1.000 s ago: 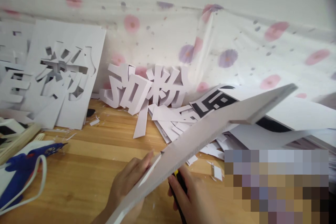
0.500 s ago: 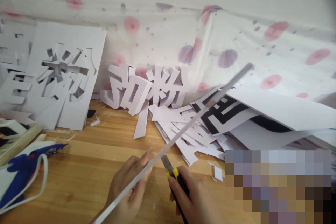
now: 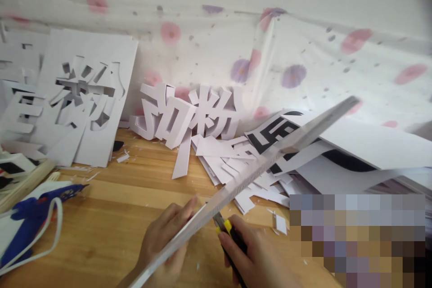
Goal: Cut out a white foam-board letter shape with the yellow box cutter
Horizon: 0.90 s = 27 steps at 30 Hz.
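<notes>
A long, thin, pale strip (image 3: 243, 184) slants from the bottom edge up to the right, blurred, with faint marks along its face; I cannot tell its material. My left hand (image 3: 165, 238) grips it near the lower end, its index finger pointing up along the far side. A utility knife (image 3: 232, 243) with a black and yellow handle is in my right hand (image 3: 249, 247), fingers wrapped round it. Its metal blade points up and left, close to the strip's lower edge; whether they touch I cannot tell.
White three-dimensional characters (image 3: 189, 114) stand at the back against a flowered sheet (image 3: 202, 49). Cut-out white boards (image 3: 101, 139) lean at left, above a blue glue gun (image 3: 27, 220). Paper scraps (image 3: 246, 202) and printed black-and-white sheets (image 3: 364, 144) lie on the wooden table (image 3: 111, 220).
The strip's upper end has swung right and down, and its face has turned so more of it shows. The utility knife has shifted slightly right and down. Both hands keep their hold.
</notes>
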Each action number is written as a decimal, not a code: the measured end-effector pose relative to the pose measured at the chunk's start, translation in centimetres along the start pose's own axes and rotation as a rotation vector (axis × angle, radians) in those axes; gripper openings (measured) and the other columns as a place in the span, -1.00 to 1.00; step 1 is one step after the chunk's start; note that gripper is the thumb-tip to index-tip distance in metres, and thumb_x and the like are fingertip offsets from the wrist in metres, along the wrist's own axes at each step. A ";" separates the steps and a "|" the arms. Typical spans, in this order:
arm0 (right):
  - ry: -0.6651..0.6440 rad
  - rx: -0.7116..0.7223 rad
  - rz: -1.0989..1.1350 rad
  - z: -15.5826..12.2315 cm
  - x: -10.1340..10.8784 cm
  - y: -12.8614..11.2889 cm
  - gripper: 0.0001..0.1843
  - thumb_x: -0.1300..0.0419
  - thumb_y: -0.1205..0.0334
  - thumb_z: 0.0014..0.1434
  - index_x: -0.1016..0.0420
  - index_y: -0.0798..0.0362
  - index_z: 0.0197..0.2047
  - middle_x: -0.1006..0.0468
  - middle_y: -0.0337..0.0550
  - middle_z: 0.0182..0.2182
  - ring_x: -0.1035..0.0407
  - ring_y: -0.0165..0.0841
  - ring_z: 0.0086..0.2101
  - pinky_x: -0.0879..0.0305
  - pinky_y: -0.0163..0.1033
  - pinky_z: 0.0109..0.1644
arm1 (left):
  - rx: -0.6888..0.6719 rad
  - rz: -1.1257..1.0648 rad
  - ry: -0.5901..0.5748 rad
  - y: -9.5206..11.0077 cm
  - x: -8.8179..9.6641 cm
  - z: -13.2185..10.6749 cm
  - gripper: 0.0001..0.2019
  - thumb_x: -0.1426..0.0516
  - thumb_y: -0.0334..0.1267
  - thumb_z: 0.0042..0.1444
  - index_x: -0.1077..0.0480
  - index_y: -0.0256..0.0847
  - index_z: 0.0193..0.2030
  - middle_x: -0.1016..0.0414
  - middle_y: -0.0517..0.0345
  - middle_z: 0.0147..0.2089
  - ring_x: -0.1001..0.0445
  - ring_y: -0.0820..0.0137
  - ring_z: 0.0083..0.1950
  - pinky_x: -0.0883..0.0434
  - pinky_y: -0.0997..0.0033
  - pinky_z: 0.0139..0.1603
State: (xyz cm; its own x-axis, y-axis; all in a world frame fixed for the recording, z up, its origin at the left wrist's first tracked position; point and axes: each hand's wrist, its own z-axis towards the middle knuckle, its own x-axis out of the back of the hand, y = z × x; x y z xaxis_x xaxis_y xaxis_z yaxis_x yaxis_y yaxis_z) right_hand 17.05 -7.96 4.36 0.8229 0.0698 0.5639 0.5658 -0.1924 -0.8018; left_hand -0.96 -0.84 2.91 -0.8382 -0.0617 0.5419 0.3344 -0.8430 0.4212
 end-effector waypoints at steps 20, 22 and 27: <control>0.538 0.496 -0.849 0.6 -1.4 1.6 -0.92 -0.01 0.19 0.18 -0.24 -0.02 -0.25 -0.42 -0.27 -0.50 -0.39 -0.36 -0.56 -0.14 -0.31 -0.56 | -0.058 -0.060 0.087 -0.4 -0.5 -0.2 -0.53 0.01 -0.42 0.16 -0.13 -0.20 0.24 -0.44 0.12 -0.39 -0.42 0.42 -0.45 -0.41 0.54 -0.47; 0.544 0.504 -0.875 0.7 -1.6 1.7 -0.94 -0.02 0.20 0.17 -0.23 -0.02 -0.28 -0.41 -0.28 -0.52 -0.37 -0.37 -0.58 -0.12 -0.31 -0.58 | 0.045 -0.091 0.056 -0.4 -0.7 -0.5 -0.60 0.05 -0.40 0.19 -0.20 -0.19 0.19 -0.42 0.13 -0.41 -0.40 0.43 -0.46 -0.40 0.52 -0.45; 0.523 0.477 -0.890 0.6 -1.7 2.2 -0.96 -0.02 0.23 0.16 -0.24 -0.02 -0.28 -0.43 -0.27 -0.49 -0.40 -0.36 -0.56 -0.17 -0.30 -0.55 | 0.071 -0.065 0.022 -0.1 -0.8 -1.0 -0.62 0.02 -0.34 0.22 -0.20 -0.14 0.19 -0.37 0.15 -0.40 -0.39 0.45 -0.46 -0.39 0.52 -0.44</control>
State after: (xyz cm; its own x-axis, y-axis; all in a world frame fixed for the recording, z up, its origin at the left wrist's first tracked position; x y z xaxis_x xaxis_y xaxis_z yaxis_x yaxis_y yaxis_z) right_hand 16.94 -7.91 1.56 0.0595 -0.4431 0.8945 0.9926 0.1210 -0.0061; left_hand -0.74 -1.22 1.67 -0.8684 -0.0203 0.4955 0.3076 -0.8057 0.5062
